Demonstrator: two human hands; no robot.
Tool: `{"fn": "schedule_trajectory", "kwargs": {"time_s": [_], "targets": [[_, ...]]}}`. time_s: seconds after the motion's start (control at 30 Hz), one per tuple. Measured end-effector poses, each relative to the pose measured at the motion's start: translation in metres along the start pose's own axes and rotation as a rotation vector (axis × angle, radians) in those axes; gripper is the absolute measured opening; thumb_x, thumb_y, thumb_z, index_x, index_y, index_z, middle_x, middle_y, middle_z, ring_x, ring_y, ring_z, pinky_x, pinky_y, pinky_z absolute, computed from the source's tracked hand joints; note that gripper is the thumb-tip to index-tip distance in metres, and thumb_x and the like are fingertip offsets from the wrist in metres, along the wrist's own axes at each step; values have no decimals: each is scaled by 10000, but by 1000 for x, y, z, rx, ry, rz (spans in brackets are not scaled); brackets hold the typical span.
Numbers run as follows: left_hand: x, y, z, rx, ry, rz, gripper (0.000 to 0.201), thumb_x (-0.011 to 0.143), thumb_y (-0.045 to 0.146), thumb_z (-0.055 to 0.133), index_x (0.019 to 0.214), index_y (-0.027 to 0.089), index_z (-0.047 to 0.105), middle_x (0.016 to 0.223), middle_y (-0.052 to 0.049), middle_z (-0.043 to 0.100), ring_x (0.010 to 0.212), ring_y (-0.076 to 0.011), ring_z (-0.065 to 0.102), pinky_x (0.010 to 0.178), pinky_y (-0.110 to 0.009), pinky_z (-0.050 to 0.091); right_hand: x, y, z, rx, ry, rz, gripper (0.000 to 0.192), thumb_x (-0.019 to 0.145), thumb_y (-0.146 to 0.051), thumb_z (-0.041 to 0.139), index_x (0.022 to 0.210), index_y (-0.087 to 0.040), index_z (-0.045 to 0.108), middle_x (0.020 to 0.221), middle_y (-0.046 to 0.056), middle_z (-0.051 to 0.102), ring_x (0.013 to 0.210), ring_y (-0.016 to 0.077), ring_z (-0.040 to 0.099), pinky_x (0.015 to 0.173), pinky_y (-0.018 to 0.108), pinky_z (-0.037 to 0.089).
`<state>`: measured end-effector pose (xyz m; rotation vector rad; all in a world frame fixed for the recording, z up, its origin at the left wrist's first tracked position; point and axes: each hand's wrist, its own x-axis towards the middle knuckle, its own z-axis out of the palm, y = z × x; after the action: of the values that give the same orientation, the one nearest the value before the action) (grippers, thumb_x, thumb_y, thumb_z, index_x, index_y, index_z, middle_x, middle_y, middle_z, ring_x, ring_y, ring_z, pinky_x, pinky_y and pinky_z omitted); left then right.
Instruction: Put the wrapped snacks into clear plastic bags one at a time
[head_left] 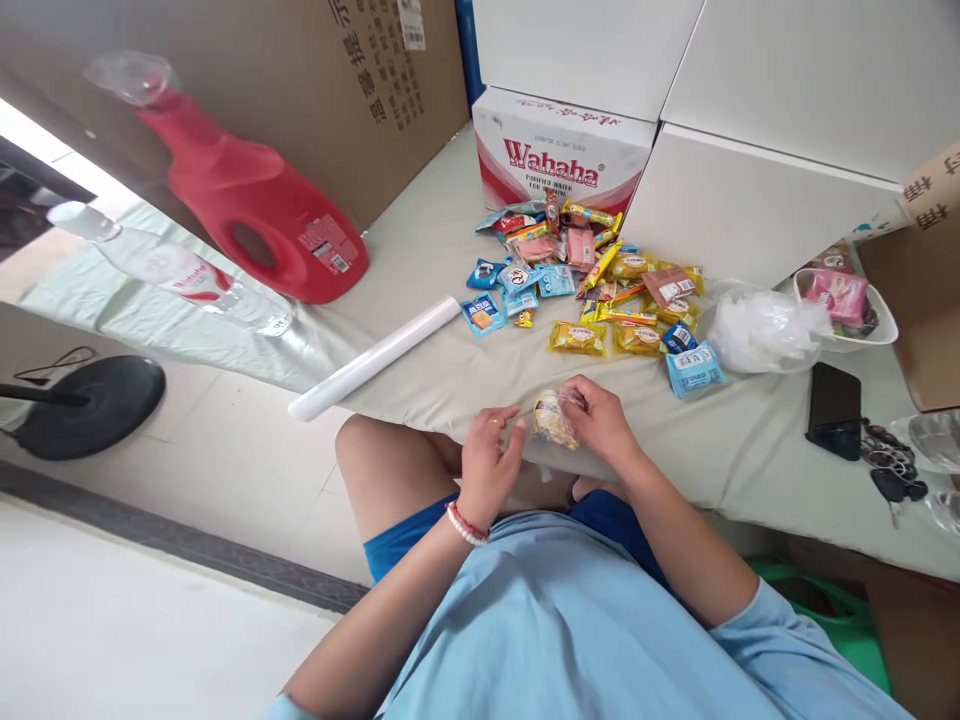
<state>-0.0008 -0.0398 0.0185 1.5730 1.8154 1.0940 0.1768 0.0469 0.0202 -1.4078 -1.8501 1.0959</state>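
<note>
A small clear plastic bag [553, 418] with yellowish wrapped contents rests at the near edge of the cloth-covered table. Its gathered top is pinched between the fingers of my right hand [600, 418]. Just left of the bag is my left hand [489, 455], thumb and index finger apart, with nothing seen in it. Beyond both hands lies a pile of wrapped snacks: yellow packets [579, 338], blue packets [484, 314] and a light-blue packet [694, 369] nearest on the right.
A white plastic roll [375, 358] lies left. Behind it are a water bottle [172, 265] and red jug [262, 205]. A Wahaha box [562, 150] stands at the back. Rightward are crumpled clear bags [769, 330], a white bowl [885, 325], a black phone [834, 410] and keys [892, 462].
</note>
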Motion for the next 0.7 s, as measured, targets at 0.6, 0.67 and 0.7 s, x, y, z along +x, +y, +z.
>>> {"fn": "schedule_trajectory", "kwargs": {"time_s": [0.6, 0.67, 0.7], "targets": [[-16, 46, 78, 114, -196, 746, 496, 860, 113, 567, 1344, 218, 550, 1442, -194, 550, 1467, -370, 414, 1123, -619, 406, -67, 40, -38, 821, 149, 340, 474, 788, -631, 774, 1001, -239, 614, 953, 23, 691, 898, 207, 638, 819, 336, 525], [-20, 50, 79, -50, -326, 751, 571, 860, 113, 525, 1417, 226, 470, 1533, -193, 486, 1526, -357, 346, 1166, -641, 383, -69, 50, -42, 760, 192, 348, 481, 756, -606, 808, 994, -238, 611, 919, 15, 682, 864, 201, 630, 800, 328, 519], [-20, 51, 79, -90, -355, 725, 581, 869, 104, 506, 1433, 229, 448, 1537, -189, 489, 1531, -349, 345, 1179, -647, 373, -69, 54, -44, 737, 187, 335, 462, 766, -600, 798, 981, -238, 607, 906, 12, 678, 843, 198, 627, 783, 324, 517]]}}
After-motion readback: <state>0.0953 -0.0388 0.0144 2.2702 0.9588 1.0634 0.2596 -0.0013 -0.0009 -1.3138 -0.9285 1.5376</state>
